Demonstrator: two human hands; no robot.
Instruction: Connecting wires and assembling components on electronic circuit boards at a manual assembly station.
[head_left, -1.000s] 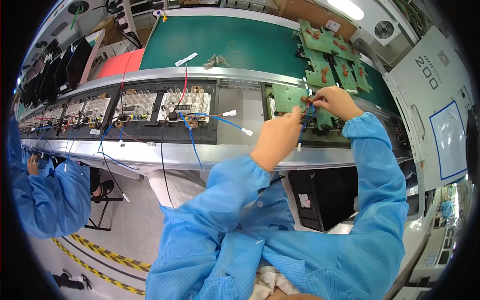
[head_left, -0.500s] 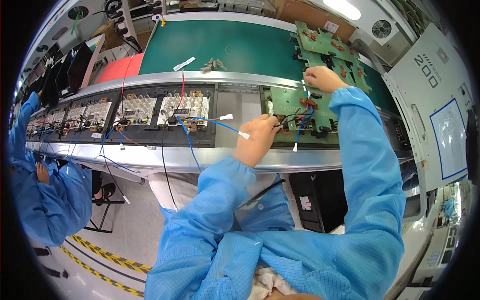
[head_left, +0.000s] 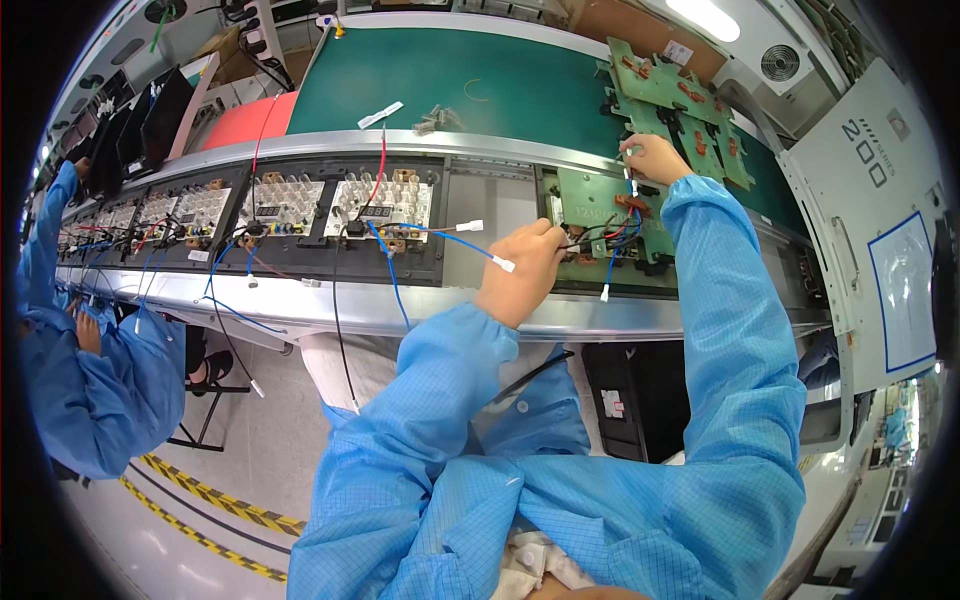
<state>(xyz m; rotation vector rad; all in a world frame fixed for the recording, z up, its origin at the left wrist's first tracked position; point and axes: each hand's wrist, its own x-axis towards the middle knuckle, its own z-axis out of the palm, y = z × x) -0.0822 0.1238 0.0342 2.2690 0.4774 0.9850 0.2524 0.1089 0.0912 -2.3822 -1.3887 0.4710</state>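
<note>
Toward two o'clock, our green flat circuit board point(head_left: 588, 190) looks stiff but fragile, best held by its edges. Hands apart, our left hand point(head_left: 522, 266) pinches thin dark wires point(head_left: 580, 243), seemingly limp; our right hand point(head_left: 657, 160) pinches a white-tipped blue lead point(head_left: 632, 186).

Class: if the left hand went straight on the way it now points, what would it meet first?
Likely the dark wires beside the left hand, with the green circuit board just beyond; whether it would touch the board or pass above is unclear from this view.
</note>
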